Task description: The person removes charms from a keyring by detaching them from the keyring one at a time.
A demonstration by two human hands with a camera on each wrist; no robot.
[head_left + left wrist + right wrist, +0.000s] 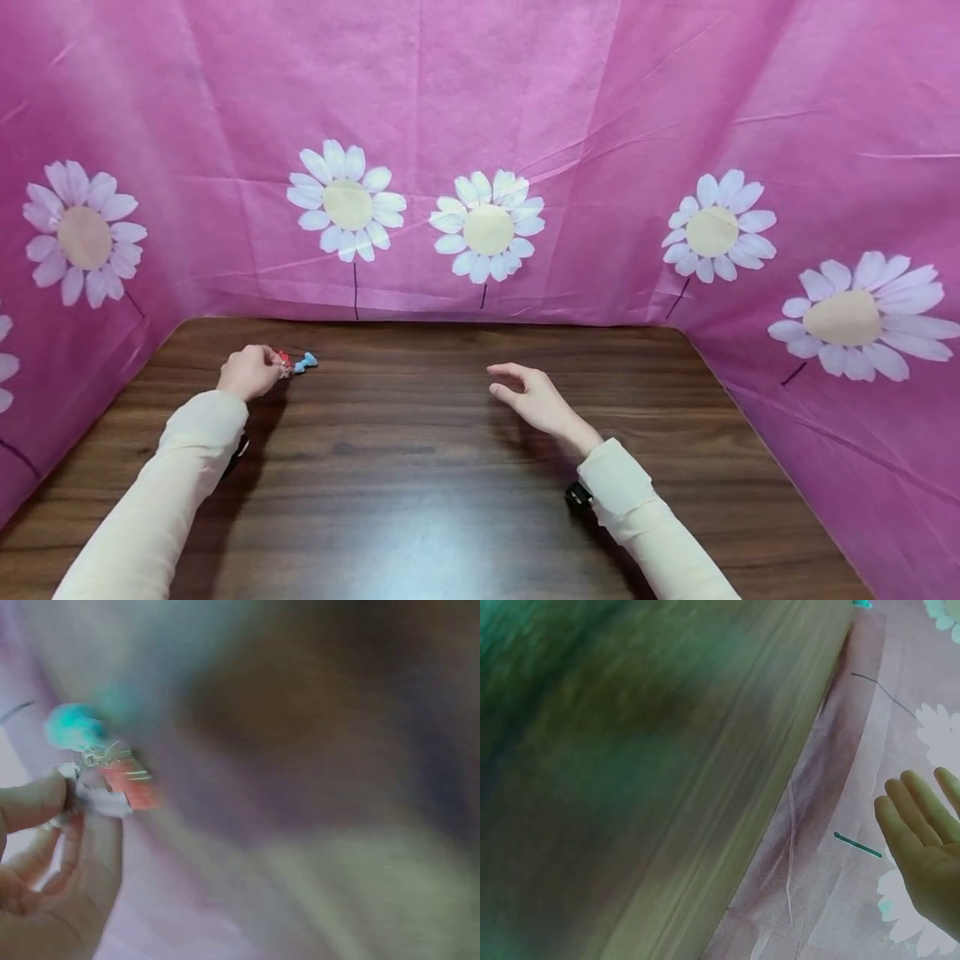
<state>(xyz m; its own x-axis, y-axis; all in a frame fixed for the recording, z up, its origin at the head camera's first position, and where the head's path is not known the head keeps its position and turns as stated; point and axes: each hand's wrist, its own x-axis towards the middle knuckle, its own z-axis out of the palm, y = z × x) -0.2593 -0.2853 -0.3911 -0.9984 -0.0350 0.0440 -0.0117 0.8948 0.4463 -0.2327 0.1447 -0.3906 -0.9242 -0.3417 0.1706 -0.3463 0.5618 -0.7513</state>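
Note:
My left hand (250, 372) is over the far left of the table and pinches a small trinket. The left wrist view shows thumb and fingers of the left hand (67, 862) on its whitish part (105, 801). An orange-red piece (131, 786), thin gold-coloured rings (105, 755) and a rounded blue piece (75, 726) join there, like a bunch of charms. In the head view the blue piece (306, 362) lies just right of the fingertips. My right hand (543, 403) hovers above the middle right of the table, fingers extended and thumb apart, holding nothing.
The brown wood-grain table (420, 433) has a pink cloth (585, 100) printed with white daisies standing around its back and sides. Dark wrist bands show at both cream sleeves (618, 483). Both wrist views are partly blurred.

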